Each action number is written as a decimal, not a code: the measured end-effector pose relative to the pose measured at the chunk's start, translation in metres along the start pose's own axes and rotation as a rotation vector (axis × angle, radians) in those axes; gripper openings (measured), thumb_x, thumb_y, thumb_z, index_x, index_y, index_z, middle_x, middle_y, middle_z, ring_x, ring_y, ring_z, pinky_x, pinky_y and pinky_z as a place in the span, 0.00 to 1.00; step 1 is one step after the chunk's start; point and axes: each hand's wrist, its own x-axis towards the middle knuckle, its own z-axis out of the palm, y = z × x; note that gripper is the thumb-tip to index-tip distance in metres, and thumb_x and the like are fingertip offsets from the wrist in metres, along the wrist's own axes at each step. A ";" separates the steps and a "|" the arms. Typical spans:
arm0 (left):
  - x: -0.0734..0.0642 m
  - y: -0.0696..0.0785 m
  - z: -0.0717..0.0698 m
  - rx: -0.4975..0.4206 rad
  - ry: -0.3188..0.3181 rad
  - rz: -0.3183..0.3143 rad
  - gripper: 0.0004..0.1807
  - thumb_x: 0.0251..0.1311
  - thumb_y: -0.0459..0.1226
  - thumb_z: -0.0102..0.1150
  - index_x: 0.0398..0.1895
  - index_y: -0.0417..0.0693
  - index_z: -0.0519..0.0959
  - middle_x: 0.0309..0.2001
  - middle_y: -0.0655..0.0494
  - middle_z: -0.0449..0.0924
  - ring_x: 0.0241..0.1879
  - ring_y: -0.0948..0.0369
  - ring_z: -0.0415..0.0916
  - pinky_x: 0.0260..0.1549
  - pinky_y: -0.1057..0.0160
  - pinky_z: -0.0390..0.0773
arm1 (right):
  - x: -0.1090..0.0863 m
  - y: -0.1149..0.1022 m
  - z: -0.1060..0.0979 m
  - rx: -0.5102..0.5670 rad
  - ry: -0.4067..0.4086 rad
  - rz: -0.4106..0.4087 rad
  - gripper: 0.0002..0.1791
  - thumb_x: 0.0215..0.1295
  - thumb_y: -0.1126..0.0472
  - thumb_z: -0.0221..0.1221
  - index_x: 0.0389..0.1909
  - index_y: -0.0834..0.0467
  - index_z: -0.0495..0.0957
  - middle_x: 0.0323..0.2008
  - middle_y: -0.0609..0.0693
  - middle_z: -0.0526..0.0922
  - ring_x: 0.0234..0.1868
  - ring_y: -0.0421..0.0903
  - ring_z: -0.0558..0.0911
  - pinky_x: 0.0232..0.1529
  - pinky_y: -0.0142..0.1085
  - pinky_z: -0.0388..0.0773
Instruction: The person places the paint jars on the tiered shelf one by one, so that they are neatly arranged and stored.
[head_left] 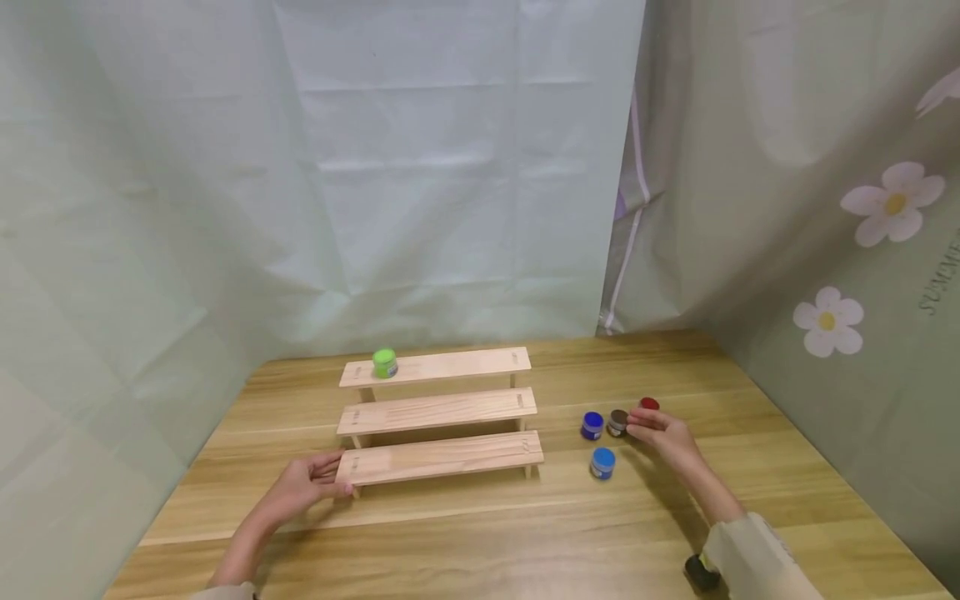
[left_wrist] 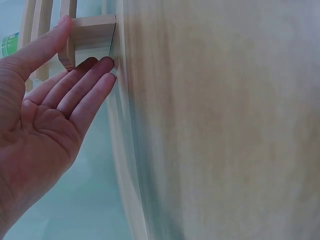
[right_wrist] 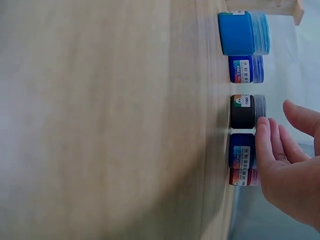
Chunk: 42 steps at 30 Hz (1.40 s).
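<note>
Beside the left end of a three-tier wooden stand, my left hand (head_left: 296, 490) has straight, slightly bent fingers near the end of the lowest shelf (head_left: 442, 458). Its thumb (left_wrist: 47, 45) overlaps the shelf's front edge. On the right, my right hand (head_left: 667, 440) reaches to a black paint jar (right_wrist: 242, 111), fingertips right at its lid and thumb apart. A dark blue jar (head_left: 592, 426) and a lighter blue jar (head_left: 602, 463) stand left of it. Partly behind my fingers are another dark blue jar (right_wrist: 241, 150) and a red jar (right_wrist: 241, 177).
A light green jar (head_left: 385, 363) stands near the left end of the top shelf (head_left: 457, 364), with the middle shelf (head_left: 442, 410) below. Pale curtains (head_left: 450, 167) hang around the wooden table (head_left: 465, 550). A small black object (head_left: 702, 573) lies near my right sleeve.
</note>
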 end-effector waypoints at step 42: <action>-0.001 0.000 0.001 -0.028 -0.012 0.006 0.40 0.57 0.34 0.67 0.64 0.15 0.60 0.64 0.22 0.64 0.59 0.35 0.74 0.50 0.61 0.84 | 0.025 0.001 0.014 -0.266 -0.069 -0.116 0.30 0.64 0.64 0.61 0.65 0.67 0.67 0.64 0.68 0.71 0.61 0.65 0.74 0.60 0.49 0.78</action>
